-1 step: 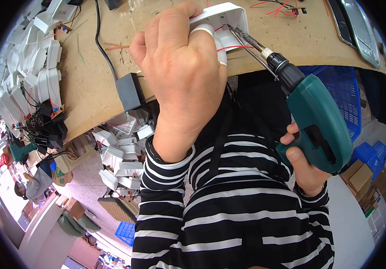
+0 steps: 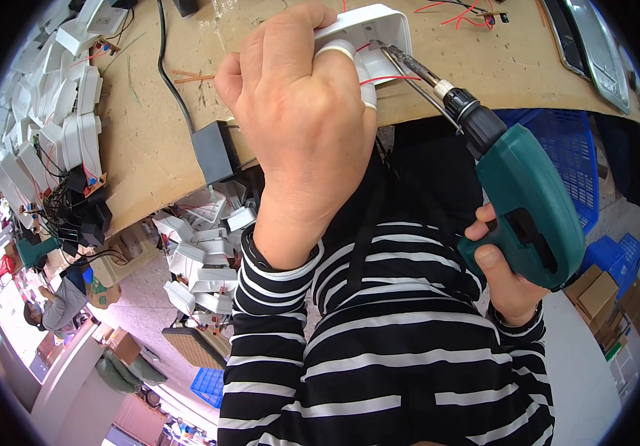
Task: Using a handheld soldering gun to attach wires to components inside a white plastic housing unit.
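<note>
My left hand, with white covers on its fingertips, grips a white plastic housing at the table's far edge. A red wire runs out of the housing past those fingers. In my right hand is a dark green soldering gun, my fingers wrapped round its handle. Its metal tip reaches into the housing, with a thin feed tube alongside. Whether the tip touches anything inside is too small to tell.
White housings with wires are heaped at the left, and more housings sit below the table edge. A black power adapter lies near my left wrist. At right are a blue basket and a clear-lidded tray.
</note>
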A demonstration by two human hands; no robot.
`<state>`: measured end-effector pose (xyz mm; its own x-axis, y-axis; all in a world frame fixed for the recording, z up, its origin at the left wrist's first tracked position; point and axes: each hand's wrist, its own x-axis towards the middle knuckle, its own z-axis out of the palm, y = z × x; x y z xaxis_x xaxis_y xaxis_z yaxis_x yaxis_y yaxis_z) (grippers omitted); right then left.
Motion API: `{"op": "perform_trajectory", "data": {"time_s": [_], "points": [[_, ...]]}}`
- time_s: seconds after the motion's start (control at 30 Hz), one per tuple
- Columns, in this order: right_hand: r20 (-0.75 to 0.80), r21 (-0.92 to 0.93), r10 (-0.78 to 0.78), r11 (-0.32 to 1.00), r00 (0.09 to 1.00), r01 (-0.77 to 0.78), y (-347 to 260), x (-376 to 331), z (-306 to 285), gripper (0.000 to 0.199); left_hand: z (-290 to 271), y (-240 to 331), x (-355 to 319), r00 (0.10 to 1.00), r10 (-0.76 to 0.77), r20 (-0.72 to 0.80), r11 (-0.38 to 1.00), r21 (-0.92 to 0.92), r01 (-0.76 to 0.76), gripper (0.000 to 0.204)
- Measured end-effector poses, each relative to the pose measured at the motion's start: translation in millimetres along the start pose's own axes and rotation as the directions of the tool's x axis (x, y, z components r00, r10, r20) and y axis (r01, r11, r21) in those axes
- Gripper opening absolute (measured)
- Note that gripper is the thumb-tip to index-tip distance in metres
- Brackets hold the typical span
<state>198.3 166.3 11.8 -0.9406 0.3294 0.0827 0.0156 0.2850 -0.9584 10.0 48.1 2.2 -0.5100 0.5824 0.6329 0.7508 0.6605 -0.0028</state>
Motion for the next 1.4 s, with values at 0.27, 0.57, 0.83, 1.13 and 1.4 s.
{"op": "perform_trajectory", "data": {"time_s": [0.27, 0.57, 0.83, 1.13, 1.4], "points": [[-0.018, 0.049, -0.021, 0.999, 1.000, 0.021, 4, 0, 1, 0.051, 0, 1, 1, 1.000, 0.011, -0.003, 0.999, 0.033, -0.011, 0.010], [-0.024, 0.041, -0.041, 0.998, 0.999, 0.042, 4, 0, -2, 0.054, 1, 1, 0, 1.000, -0.005, 0.010, 1.000, 0.017, 0.004, 0.010], [-0.070, 0.027, -0.130, 0.991, 0.989, 0.132, 5, -7, -10, 0.056, -2, 0, 0, 1.000, 0.023, 0.004, 1.000, 0.013, -0.023, 0.013], [-0.238, 0.045, -0.126, 0.989, 0.963, 0.140, 7, -6, -8, 0.055, -11, 4, 2, 0.999, 0.012, 0.051, 0.998, -0.056, -0.009, 0.022], [-0.278, 0.067, -0.110, 0.989, 0.954, 0.134, 11, -5, -8, 0.058, -24, 4, 9, 0.975, 0.215, 0.051, 0.972, -0.110, -0.209, 0.022]]}}
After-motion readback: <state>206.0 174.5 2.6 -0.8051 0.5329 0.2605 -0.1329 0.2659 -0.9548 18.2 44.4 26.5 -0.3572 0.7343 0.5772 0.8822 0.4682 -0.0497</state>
